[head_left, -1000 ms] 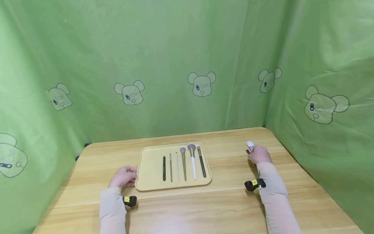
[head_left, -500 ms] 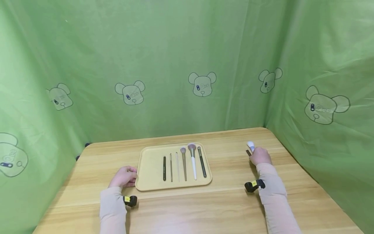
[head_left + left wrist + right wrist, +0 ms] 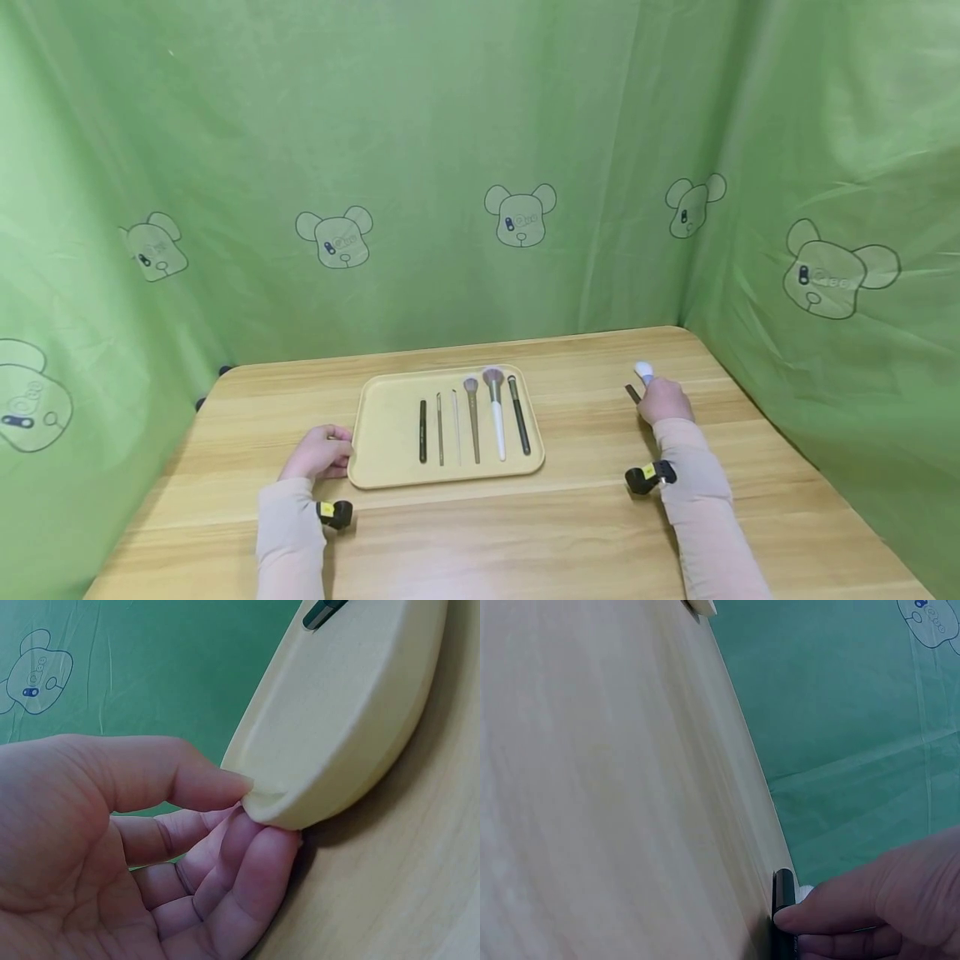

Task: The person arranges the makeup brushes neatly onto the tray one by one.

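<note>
Left hand [image 3: 315,456] pinches tray [image 3: 386,433] at its left edge, thumb near fingertips, six slim tools [image 3: 497,417] lying on it. Right hand [image 3: 666,402] pinches dark stick [image 3: 633,393] (white-tipped brush [image 3: 643,372] just beside), over table's [image 3: 585,533] right side, well apart from tray.

- Bear-head prints [image 3: 521,218] on green curtain [image 3: 420,100]: I get a dk-blue pill-shaped mark + rounded letters, too blurry to spell out.
- Yellow tags [image 3: 326,509] on wrist cams [image 3: 342,515]: too sm. for me to read, L & R.
</note>
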Demonstrator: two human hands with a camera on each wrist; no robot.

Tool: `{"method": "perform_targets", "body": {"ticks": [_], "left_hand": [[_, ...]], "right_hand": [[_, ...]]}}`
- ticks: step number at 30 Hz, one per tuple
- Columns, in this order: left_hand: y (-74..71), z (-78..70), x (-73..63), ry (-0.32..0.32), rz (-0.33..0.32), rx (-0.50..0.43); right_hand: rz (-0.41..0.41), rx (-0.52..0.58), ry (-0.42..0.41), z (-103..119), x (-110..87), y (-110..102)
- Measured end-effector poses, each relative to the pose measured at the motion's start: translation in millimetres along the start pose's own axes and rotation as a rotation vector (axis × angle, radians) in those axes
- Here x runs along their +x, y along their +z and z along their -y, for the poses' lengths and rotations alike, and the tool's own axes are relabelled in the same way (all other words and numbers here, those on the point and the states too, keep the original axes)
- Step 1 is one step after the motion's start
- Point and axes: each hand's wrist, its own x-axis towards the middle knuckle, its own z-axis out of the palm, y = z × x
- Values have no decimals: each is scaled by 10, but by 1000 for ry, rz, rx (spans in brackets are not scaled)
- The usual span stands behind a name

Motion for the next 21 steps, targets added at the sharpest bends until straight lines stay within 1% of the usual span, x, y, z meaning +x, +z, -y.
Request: {"method": "perform_targets", "body": {"ticks": [7,15,19,21], "left_hand": [[-5,-28,-37,9,1,0],[-6,-29,-29,19,3,-2],[-6,-19,-25,19,2,-2],[-7,-11,-19,18,-2,1]], "right_hand": [[12,-1,0,14,3,22],[41,14,11,36,-13,12],[30,26,3,54,-13,10],[15,30,-13,63,-12,6]]}}
